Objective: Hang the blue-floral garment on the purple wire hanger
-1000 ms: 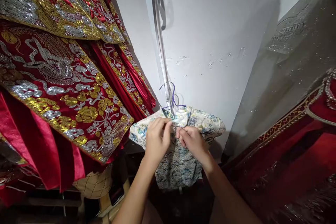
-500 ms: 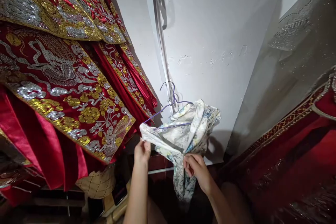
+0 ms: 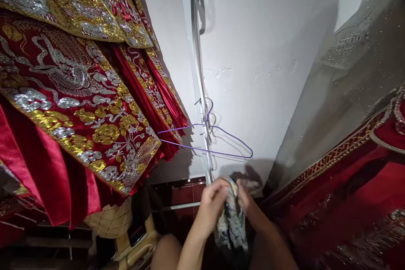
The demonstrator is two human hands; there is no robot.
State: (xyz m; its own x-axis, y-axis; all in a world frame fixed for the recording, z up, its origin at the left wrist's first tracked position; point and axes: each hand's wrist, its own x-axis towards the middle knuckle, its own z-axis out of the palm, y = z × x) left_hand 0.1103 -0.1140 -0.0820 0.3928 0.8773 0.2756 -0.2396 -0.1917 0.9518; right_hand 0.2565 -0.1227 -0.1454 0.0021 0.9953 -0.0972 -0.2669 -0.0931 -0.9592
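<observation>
A small floral garment (image 3: 232, 221), white with blue print, hangs bunched between my two hands below the hanger. My left hand (image 3: 212, 206) grips its left side and my right hand (image 3: 248, 206) grips its right side, the two hands close together. Just above them a purple wire hanger (image 3: 218, 141) hangs bare from a hook on a metal rail (image 3: 199, 93) against the white wall.
Red garments with gold and silver embroidery (image 3: 72, 93) hang at the left. Dark red embroidered cloth (image 3: 354, 168) fills the right side. A quilted beige stool (image 3: 110, 221) stands low left. Dark red tiles (image 3: 186, 196) run along the wall's foot.
The floral garment was on the hanger under my fingers, then slid off it. Now it is down in both hands, bunched, and the hanger hangs bare.
</observation>
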